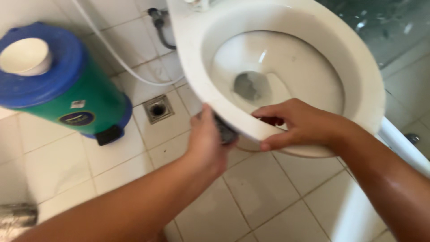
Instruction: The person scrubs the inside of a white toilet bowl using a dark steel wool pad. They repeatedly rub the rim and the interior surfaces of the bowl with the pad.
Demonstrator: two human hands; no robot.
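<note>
White glazed ceramic toilet bowl rim [210, 96] may slip from right hand's [298, 127] curled grip while left hand [207, 141], closed on dark scrubbing pad [225, 132], presses

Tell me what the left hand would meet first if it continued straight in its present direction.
Probably the toilet rim: the left hand holds a dark scrubber already at its front edge, though exact contact is unclear.
</note>
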